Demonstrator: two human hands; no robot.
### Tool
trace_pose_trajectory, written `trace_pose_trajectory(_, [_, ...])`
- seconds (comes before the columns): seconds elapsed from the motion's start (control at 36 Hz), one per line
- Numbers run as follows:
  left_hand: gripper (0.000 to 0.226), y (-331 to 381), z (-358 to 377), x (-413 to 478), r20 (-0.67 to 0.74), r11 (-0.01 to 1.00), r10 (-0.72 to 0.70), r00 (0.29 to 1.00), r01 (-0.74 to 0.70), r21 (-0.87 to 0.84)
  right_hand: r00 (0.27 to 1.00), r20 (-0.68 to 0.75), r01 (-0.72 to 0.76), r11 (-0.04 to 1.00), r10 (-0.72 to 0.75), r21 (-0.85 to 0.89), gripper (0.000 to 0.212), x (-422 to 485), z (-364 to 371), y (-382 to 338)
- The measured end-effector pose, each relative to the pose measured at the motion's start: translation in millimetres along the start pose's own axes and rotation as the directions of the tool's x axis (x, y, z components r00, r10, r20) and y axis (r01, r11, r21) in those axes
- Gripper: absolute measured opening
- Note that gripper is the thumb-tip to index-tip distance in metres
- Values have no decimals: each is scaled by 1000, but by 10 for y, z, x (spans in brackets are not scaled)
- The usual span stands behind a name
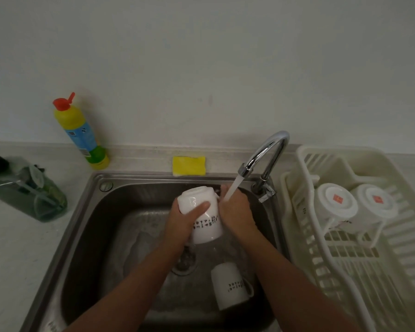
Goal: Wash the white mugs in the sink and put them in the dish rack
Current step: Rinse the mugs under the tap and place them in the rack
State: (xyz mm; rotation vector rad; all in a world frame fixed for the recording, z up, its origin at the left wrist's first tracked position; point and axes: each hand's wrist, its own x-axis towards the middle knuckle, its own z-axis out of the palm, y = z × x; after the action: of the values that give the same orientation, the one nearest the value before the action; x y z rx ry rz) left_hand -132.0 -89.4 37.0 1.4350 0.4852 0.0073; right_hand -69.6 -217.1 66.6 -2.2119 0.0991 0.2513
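The sink (86,212) is brushed steel grey, darker in the basin. Over it, the raised mug (201,212) is plain white with a band of small black lettering; the lower mug (230,286) on the sink's floor is white with the same black print. Right of the sink, the dish rack (393,236) is cream, slatted all over, and the two rack mugs (336,202) show white bases, each with an orange-red square mark. Behind the sink lies a bright yellow sponge (189,165). Left of it stands a yellow bottle (82,135) with a red cap, blue label and green band. The faucet (271,149) is shiny chrome. The bench (10,236) is pale grey.
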Motion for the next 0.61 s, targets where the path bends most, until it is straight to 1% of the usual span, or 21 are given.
trace_pose_trajectory(0.06, [74,10,99,7,-25,999,-49,998,49,-14,999,-12,-51,997,51,54,13,75,17,138])
trace_pose_trajectory(0.08, [74,6,144,13,-41,997,-74,996,74,-11,991,-19,-131,982,135,135,11,105,33,211])
trace_pose_trajectory(0.11, [75,-5,185,18,-61,996,-92,994,93,0,969,-18,-233,941,245,245,9,134,34,292])
trace_pose_trajectory(0.14, [77,-27,222,23,-70,995,-101,992,102,15,926,12,-350,849,377,397,12,178,30,385])
trace_pose_trajectory(0.17, [79,-59,253,30,-66,995,-97,993,99,28,873,88,-442,703,479,556,16,193,1,435])
trace_pose_trajectory(0.19, [82,-90,284,39,-57,994,-95,994,98,40,828,178,-499,552,532,668,24,209,-44,501])
trace_pose_trajectory(0.22, [81,-93,319,28,-49,994,-96,994,98,56,814,228,-501,447,534,741,28,222,-94,577])
trace_pose_trajectory(0.25, [78,-87,351,15,-49,993,-85,995,89,75,817,230,-484,412,529,772,33,239,-135,665])
trace_pose_trajectory(0.31, [73,-51,415,-16,-47,994,-36,998,40,98,823,214,-456,389,526,800,39,228,-249,768])
trace_pose_trajectory(0.33, [72,-33,440,-31,-41,993,-5,999,10,116,816,260,-442,266,516,857,40,199,-289,767])
trace_pose_trajectory(0.36, [73,-21,453,-43,-28,990,31,999,-27,135,835,250,-404,238,490,883,42,184,-334,738])
trace_pose_trajectory(0.39, [75,-17,459,-49,-9,987,67,998,-65,148,859,214,-353,234,465,906,44,191,-365,748])
trace_pose_trajectory(0.42, [78,-9,461,-56,18,982,105,994,-106,157,860,201,-331,213,469,919,43,214,-389,738])
trace_pose_trajectory(0.44, [82,0,458,-61,46,974,148,988,-154,167,867,150,-289,234,474,928,42,223,-410,716])
trace_pose_trajectory(0.47, [84,15,454,-67,76,964,186,980,-197,179,862,141,-268,201,487,942,43,240,-442,672])
trace_pose_trajectory(0.5, [86,40,452,-76,103,953,224,969,-240,187,859,143,-242,143,492,960,44,278,-462,626])
trace_pose_trajectory(0.56, [88,101,446,-83,150,926,301,942,-326,190,839,158,-179,-10,521,984,46,379,-491,578])
trace_pose_trajectory(0.58, [90,127,440,-82,171,910,338,925,-368,190,828,167,-152,-71,536,986,46,409,-519,554])
trace_pose_trajectory(0.61, [91,153,436,-80,185,895,370,910,-403,191,814,167,-127,-111,557,986,48,433,-557,533])
